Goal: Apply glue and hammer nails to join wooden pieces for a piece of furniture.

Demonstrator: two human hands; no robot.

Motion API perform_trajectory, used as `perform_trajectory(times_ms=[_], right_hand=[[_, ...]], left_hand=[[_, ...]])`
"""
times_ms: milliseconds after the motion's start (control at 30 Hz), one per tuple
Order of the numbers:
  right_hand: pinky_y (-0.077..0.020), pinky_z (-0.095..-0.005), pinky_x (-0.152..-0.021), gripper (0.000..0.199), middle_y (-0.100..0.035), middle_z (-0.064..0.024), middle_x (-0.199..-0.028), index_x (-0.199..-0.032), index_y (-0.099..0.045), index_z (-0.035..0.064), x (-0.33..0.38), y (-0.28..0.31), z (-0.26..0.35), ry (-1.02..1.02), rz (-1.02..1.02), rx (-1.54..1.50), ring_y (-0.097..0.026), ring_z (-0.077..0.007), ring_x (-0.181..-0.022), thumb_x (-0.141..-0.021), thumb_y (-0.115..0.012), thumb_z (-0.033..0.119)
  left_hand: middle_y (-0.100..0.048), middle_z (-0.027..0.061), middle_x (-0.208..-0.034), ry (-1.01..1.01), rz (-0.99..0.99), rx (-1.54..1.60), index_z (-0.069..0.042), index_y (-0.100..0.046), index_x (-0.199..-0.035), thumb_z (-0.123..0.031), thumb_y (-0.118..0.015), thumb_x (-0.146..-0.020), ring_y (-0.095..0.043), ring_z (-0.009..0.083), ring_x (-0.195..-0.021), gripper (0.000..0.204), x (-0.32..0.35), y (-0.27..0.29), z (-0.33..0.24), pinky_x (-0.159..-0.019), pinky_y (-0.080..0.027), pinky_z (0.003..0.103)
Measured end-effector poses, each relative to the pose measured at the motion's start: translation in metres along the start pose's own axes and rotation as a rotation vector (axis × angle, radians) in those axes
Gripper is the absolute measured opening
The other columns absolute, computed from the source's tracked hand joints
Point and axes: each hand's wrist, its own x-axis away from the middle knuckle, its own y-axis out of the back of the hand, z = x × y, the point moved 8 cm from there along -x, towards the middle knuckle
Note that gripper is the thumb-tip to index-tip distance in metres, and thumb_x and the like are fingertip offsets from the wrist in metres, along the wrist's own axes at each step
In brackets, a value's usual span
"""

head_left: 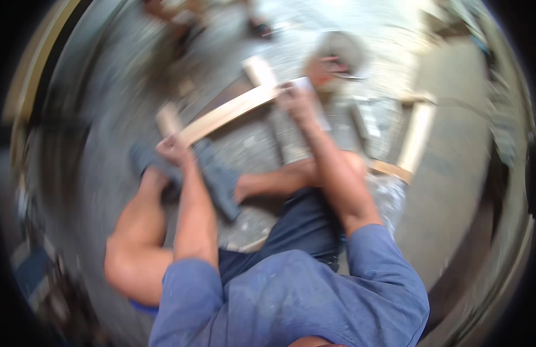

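A pale wooden frame (230, 114), made of a long bar with a short block at each end, is held up over my feet, blurred by motion. My left hand (174, 150) is closed round its near left end. At the far right end, my right hand (296, 104) is closed on the frame's corner. A white flat piece (315, 107) shows beside the right hand; whether those fingers also hold it I cannot make out.
A bucket (337, 61) with reddish things in it stands beyond my right hand. Another pale wooden frame (415, 139) lies to the right, near clear plastic wrap (386, 199). My grey-shod feet (213, 179) are below the held frame. Another person's feet (259, 26) show at the far side.
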Motion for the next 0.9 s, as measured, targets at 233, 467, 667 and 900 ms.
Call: perform_trajectory(times_ms=[233, 467, 667, 900], right_hand=[[-0.0514, -0.0424, -0.080, 0.031, -0.066, -0.0119, -0.096, -0.104, -0.065, 0.0120, 0.021, 0.206, 0.345, 0.722, -0.243, 0.683, -0.064, -0.0316, -0.094, -0.081, -0.066, 0.034], [-0.0506, -0.0412, -0.085, 0.032, -0.066, -0.0106, -0.109, -0.110, -0.063, 0.0134, 0.154, 0.436, 0.524, 0.443, -0.359, 1.628, -0.061, -0.0296, -0.105, -0.087, -0.057, 0.035], [-0.0508, -0.0395, -0.086, 0.050, -0.064, -0.0251, -0.106, -0.117, -0.056, -0.0012, 0.415, 0.686, 0.521, -0.174, -0.782, 1.831, -0.063, -0.0318, -0.102, -0.085, -0.065, 0.037], [-0.0463, -0.0400, -0.090, 0.058, -0.062, -0.0194, -0.116, -0.112, -0.058, 0.0038, 0.640, 0.849, 0.345, -1.065, -0.896, 1.420, -0.058, -0.0331, -0.109, -0.079, -0.072, 0.050]], left_hand=[[-0.067, 0.0103, -0.094, -0.311, 0.697, 0.727, 0.003, -0.067, -0.098, -0.037, -0.051, -0.098, -0.053, 0.0157, -0.075, 0.043, 0.109, -0.115, -0.322, -0.072, -0.044, 0.032], [-0.058, 0.0062, -0.088, -0.553, 1.194, 1.010, 0.000, -0.061, -0.109, -0.030, -0.047, -0.100, -0.050, 0.0123, -0.077, 0.034, 0.244, -0.090, -0.456, -0.071, -0.042, 0.027], [-0.063, 0.0111, -0.097, -0.647, 1.281, 0.845, -0.002, -0.058, -0.113, -0.026, -0.051, -0.098, -0.059, 0.0182, -0.089, 0.029, 0.246, -0.132, -0.439, -0.079, -0.048, 0.031], [-0.065, 0.0149, -0.095, -0.620, 1.029, 0.333, -0.006, -0.061, -0.111, -0.026, -0.057, -0.091, -0.062, 0.0255, -0.088, 0.029, 0.120, -0.177, -0.331, -0.080, -0.048, 0.039]])
